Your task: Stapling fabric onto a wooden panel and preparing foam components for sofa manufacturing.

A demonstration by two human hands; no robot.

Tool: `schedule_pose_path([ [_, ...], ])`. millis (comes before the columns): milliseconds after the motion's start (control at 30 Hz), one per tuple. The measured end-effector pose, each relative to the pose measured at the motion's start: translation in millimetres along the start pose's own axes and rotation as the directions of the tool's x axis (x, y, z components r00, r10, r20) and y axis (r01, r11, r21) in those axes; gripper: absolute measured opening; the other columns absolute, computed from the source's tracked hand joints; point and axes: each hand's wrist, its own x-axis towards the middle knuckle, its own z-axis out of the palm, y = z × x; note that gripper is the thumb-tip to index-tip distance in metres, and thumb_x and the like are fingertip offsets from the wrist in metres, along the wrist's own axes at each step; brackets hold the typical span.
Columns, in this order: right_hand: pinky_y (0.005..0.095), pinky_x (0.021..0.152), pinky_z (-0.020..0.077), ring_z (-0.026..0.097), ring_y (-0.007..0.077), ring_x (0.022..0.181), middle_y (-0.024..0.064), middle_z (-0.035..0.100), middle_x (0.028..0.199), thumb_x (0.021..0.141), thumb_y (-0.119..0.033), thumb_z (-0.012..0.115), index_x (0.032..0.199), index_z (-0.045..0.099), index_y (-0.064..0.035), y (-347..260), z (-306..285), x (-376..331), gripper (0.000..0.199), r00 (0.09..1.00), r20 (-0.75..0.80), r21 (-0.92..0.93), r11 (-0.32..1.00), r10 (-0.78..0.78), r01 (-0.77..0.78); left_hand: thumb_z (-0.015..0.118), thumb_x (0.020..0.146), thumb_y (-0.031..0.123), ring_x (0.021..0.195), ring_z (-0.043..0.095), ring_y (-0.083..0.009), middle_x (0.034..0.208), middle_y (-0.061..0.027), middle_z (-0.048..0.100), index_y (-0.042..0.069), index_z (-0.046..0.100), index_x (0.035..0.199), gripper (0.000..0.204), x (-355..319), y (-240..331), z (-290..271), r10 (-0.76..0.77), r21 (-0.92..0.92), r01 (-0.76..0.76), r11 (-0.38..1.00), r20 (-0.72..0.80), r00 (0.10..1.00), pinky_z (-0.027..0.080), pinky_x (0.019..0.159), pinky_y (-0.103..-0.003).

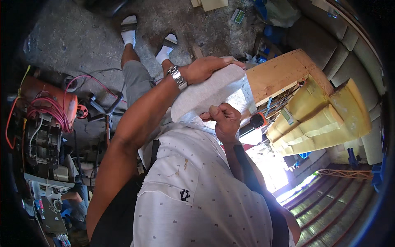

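A rounded padded piece covered in light grey fabric [207, 92] lies tilted in front of my lap, a shiny silvery sheet showing on its right side. My left hand [210, 68], with a metal watch on the wrist, reaches over the far edge and grips it. Close to my shirt, my right hand [225, 118] has its thumb and fingers pinched together at the piece's near edge. Whatever lies between those fingertips is too small to tell. Just right of that hand is a black and orange tool [258, 120], partly hidden.
A wooden board [275, 76] and yellow foam pieces [321, 119] stand to the right, beside a grey cushioned sofa [341, 41]. At left sits an orange tank with a coiled red hose [51, 109]. Feet in white socks and sandals [129, 31] rest on the concrete floor.
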Motion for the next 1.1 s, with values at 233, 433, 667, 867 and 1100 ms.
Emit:
schedule_pose_path([
  [233,0.0291,0.069,0.0615,0.073,0.0174,0.075,0.0137,0.074,0.083,0.099,-0.018,0.067,0.093,0.067,0.0038,-12,-17,-20,0.023,1.0,0.001,0.107,0.994,-0.022,0.022,0.029,0.11,0.048,0.148,0.037,-0.0275,0.157,-0.0163,0.043,0.005,0.037,0.156,0.063,-16,25,69,0.069,0.485,0.07,0.872,-0.263,0.962,0.027,0.121,-0.036],
  [433,0.0277,0.071,0.0582,0.069,0.0129,0.078,0.0096,0.074,0.088,0.099,-0.015,0.065,0.101,0.07,0.0017,-15,-52,-53,0.017,0.994,0.09,0.24,0.97,-0.061,0.038,0.035,0.109,0.04,0.156,0.017,-0.0302,0.168,-0.0185,0.018,0.004,0.022,0.161,0.064,-21,24,138,0.301,0.815,0.017,0.579,-0.233,0.925,0.017,0.125,-0.039],
  [667,0.0352,0.082,0.0513,0.057,0.022,0.1,0.0147,0.055,0.115,0.084,-0.022,0.083,0.136,0.051,-0.0007,65,-202,-162,0.065,0.568,-0.648,-0.623,0.782,-0.507,-0.012,0.04,0.109,0.039,0.153,0.024,-0.0331,0.167,-0.0181,0.02,0.006,0.018,0.161,0.066,-23,22,187,0.375,0.916,0.057,0.398,-0.219,0.901,0.026,0.123,-0.041],
  [867,0.0416,0.089,0.0487,0.058,0.0225,0.099,0.0153,0.059,0.105,0.086,-0.03,0.082,0.13,0.047,0.0069,110,-213,-195,0.067,0.762,-0.647,-0.14,0.987,-0.035,-0.073,0.053,0.103,0.014,0.153,0.024,-0.0328,0.168,-0.0166,0.019,0.008,0.015,0.162,0.07,-31,15,193,0.44,0.962,-0.024,0.27,-0.102,0.892,0.026,0.123,-0.041],
  [1100,0.0283,0.067,0.0508,0.061,0.0094,0.074,0.004,0.064,0.085,0.087,-0.01,0.072,0.109,0.059,-0.0009,78,-196,-214,0.027,0.8,-0.599,-0.214,0.968,-0.027,-0.127,0.056,0.101,0.014,0.155,0.019,-0.0322,0.169,-0.0144,0.017,0.009,0.015,0.162,0.074,-51,22,182,0.462,0.967,-0.064,0.247,-0.059,0.885,0.026,0.123,-0.043],
])
